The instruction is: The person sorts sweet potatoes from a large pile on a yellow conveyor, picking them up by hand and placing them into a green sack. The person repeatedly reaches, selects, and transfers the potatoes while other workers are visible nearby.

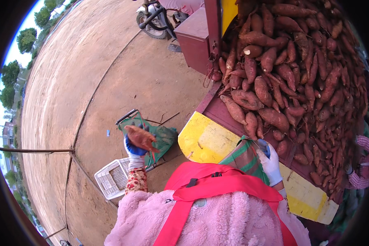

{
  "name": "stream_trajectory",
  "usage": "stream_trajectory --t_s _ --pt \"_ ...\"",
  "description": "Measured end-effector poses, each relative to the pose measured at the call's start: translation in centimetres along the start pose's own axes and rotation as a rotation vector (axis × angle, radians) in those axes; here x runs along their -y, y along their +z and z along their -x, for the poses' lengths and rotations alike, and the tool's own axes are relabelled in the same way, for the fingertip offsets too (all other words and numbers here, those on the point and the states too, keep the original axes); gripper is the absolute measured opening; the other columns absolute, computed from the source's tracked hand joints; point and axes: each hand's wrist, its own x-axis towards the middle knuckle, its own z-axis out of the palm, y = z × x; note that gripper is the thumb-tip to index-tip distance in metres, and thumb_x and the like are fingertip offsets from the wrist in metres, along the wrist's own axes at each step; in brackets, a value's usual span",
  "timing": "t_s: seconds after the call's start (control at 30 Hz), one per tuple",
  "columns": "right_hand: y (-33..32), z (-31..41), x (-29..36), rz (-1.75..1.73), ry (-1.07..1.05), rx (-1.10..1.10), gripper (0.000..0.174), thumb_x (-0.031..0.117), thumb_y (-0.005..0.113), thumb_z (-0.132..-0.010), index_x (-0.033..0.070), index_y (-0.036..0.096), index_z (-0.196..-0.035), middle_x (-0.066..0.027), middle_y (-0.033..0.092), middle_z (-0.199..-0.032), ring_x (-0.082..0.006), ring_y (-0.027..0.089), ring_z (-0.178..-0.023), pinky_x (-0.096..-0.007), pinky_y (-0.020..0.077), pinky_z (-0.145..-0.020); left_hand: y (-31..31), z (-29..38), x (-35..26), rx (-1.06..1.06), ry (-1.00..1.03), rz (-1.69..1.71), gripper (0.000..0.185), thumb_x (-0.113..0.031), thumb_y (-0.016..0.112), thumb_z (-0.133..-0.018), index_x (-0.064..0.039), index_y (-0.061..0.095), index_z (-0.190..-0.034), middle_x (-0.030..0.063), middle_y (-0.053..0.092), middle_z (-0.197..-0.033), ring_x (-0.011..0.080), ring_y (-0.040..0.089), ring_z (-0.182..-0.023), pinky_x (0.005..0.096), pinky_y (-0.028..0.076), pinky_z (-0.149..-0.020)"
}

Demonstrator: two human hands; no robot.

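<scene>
My left hand [136, 147], in a blue and white work glove, is closed around a reddish sweet potato [140, 136], out to my left above a green mesh bag [164, 140] on a metal frame. My right hand [270, 161], gloved the same way, is at the top edge of a green-striped woven sack [244, 158] and appears to grip its rim. The sack stands against my front, beside the yellow edge of a truck bed [209, 135]. A large heap of sweet potatoes [273, 89] lies on the bed just beyond my right hand.
A white plastic crate [112, 180] sits on the dirt ground at left, near the mesh bag's frame. A maroon metal box [192, 40] and a motorcycle [155, 21] with a seated person are at the top. Another person's checked sleeve [358, 180] shows at far right.
</scene>
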Motion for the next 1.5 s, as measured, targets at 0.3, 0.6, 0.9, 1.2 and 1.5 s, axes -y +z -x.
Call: stream_trajectory --t_s 0.3,0.6,0.9,1.2,1.5 --pt "-9.0 -11.6 -1.5 0.811 -0.377 -0.473 0.039 0.025 0.067 -0.086 0.006 0.061 -0.120 -0.0160 0.064 -0.117 -0.0350 0.056 -0.112 -0.0427 0.0457 -0.098 -9.2 2.3 -6.5 -0.799 -0.154 -0.877 0.030 -0.029 0.064 -0.092 -0.008 0.061 -0.114 0.0009 0.066 -0.098 0.0165 0.059 -0.085 0.0333 0.048 -0.070" --pt "-8.3 -22.0 -1.5 1.280 0.019 -0.362 0.053 0.052 0.058 -0.089 0.013 0.059 -0.125 -0.0109 0.058 -0.124 -0.0313 0.056 -0.113 -0.0548 0.0397 -0.095 13.9 -7.2 11.3 -0.179 -0.293 -0.905 0.041 -0.014 0.057 -0.098 -0.004 0.051 -0.137 0.0076 0.061 -0.128 0.0187 0.061 -0.110 0.0308 0.049 -0.091" --pt "-11.9 -13.0 -5.7 1.184 0.019 -0.385 0.048 0.051 0.059 -0.088 0.008 0.062 -0.109 -0.0125 0.062 -0.110 -0.0312 0.059 -0.105 -0.0472 0.0458 -0.085 22.0 -6.4 17.3 0.320 -0.460 -1.064 0.035 -0.006 0.057 -0.096 0.003 0.055 -0.131 0.0078 0.063 -0.120 0.0138 0.061 -0.106 0.0258 0.047 -0.093" --pt "-15.9 0.7 -11.2 0.684 0.350 -0.370 0.041 0.043 0.054 -0.095 0.002 0.060 -0.099 -0.0179 0.067 -0.097 -0.0365 0.064 -0.089 -0.0453 0.0495 -0.077 24.4 -4.9 21.4 0.447 -0.703 -0.942 0.037 -0.010 0.055 -0.099 0.001 0.053 -0.134 0.0075 0.064 -0.119 0.0126 0.060 -0.104 0.0250 0.048 -0.089" --pt "-9.0 -0.7 -3.9 0.382 -0.289 -0.179 0.043 0.042 0.059 -0.094 0.006 0.062 -0.117 -0.0183 0.063 -0.116 -0.0368 0.062 -0.104 -0.0440 0.0496 -0.090 26.7 -3.1 30.6 0.402 -1.127 -0.236 0.055 -0.027 0.061 -0.095 -0.014 0.040 -0.145 0.0123 0.057 -0.125 0.0313 0.056 -0.118 0.0498 0.047 -0.100"
